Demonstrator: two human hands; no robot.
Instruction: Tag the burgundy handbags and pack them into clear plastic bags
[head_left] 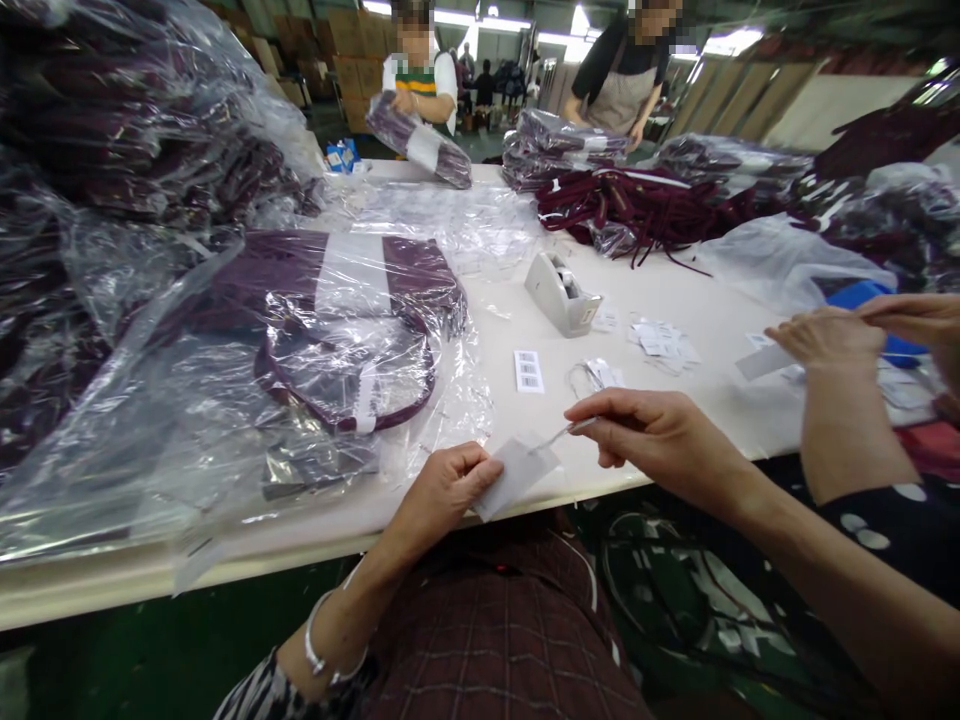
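My left hand pinches the lower left corner of a pale blank tag between thumb and fingers at the table's front edge. Just right of it, my right hand is closed on a thin string that runs to the tag's upper right part. A small sheet of barcode stickers lies beyond the tag. Near my right hand rest some tags with looped strings. To the left, a dark maroon bag with a looped handle lies under clear plastic, a white band across it.
A grey tape dispenser stands mid-table, with loose tags beside it. Bagged maroon goods are piled high at left. At right, a co-worker's hands hold a pale tag; two people stand across the table by maroon straps.
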